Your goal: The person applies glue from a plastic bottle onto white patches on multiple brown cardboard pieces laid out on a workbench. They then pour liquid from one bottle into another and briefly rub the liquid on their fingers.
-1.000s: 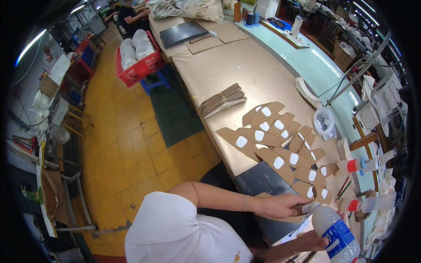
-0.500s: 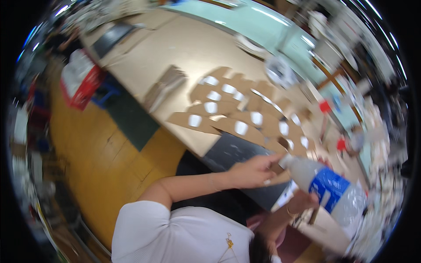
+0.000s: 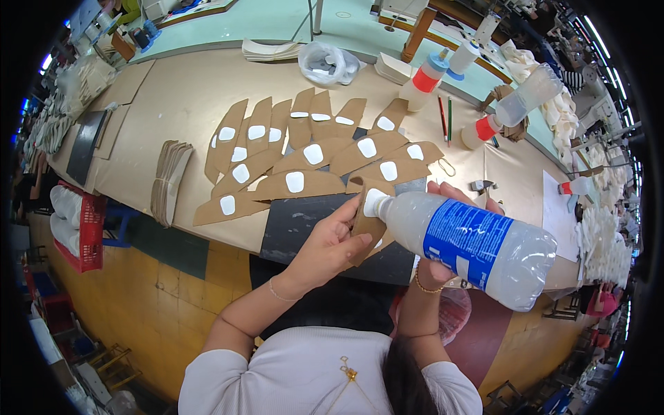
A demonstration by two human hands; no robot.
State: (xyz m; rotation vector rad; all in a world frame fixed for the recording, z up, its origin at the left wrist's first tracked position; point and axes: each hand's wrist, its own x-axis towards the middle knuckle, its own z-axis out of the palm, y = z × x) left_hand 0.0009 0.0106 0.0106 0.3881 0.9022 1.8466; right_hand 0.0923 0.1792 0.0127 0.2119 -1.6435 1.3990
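My left hand (image 3: pixel 325 247) pinches a curved brown fabric or card piece (image 3: pixel 369 225) between thumb and fingers. On that piece lies a white patch, and the mouth of a plastic bottle (image 3: pixel 408 220) meets it. The bottle is clear with whitish contents and a blue label, tilted nearly on its side. Wrapped around it from beneath is my right hand (image 3: pixel 434 272), mostly hidden, with fingertips showing over the far side. Beyond both hands, several brown pieces (image 3: pixel 304 182) with white patches lie overlapping on the table.
A stack of brown pieces (image 3: pixel 169 181) stands left on the papered table (image 3: pixel 207 79). A dark board (image 3: pixel 297 225) lies under the near pieces. Behind are a plastic bag (image 3: pixel 328 63) and red-banded bottles (image 3: pixel 425 83). Pencils (image 3: pixel 446 121) lie right; a red crate (image 3: pixel 91 232) is lower left.
The view has turned, and the picture is sharper. The left hand still grips a brown piece and the right still holds the bottle, whose mouth now meets the white patch.
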